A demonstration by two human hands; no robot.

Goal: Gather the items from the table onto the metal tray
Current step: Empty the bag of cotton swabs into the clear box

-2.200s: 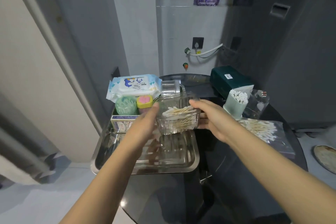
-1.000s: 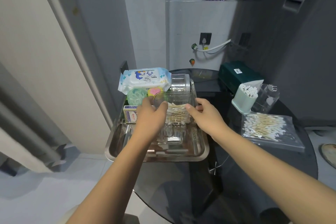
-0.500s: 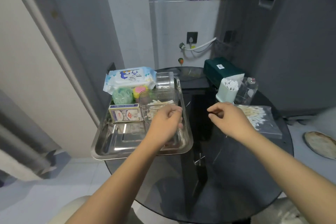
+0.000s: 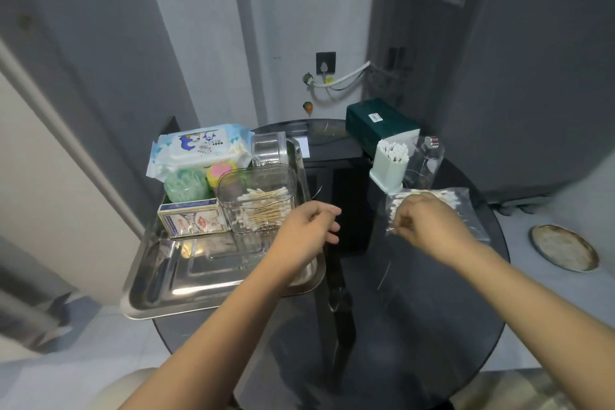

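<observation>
The metal tray [image 4: 213, 304] lies at the table's left edge. In it stand a clear box of cotton swabs [image 4: 258, 200], a card box [image 4: 193, 221], a green ball [image 4: 184, 186], a pink and yellow item [image 4: 219, 173], a wipes pack [image 4: 199, 148] and a shiny round tin [image 4: 268, 150]. My left hand [image 4: 307, 226] hovers over the tray's right rim, fingers loose and holding nothing. My right hand [image 4: 429, 223] pinches the near left corner of a clear bag of cotton swabs [image 4: 466, 206] on the table.
Behind the bag stand a pale green swab holder [image 4: 389, 166], a clear cup [image 4: 424, 160] and a dark green box [image 4: 376, 123]. The round dark glass table [image 4: 416, 326] ends close to the walls. A round plate [image 4: 562, 248] lies on the floor to the right.
Both hands set the clear swab box down in the tray and let go. The right hand has moved right onto the bag of swabs; the left hand drew back to the tray's right rim.
</observation>
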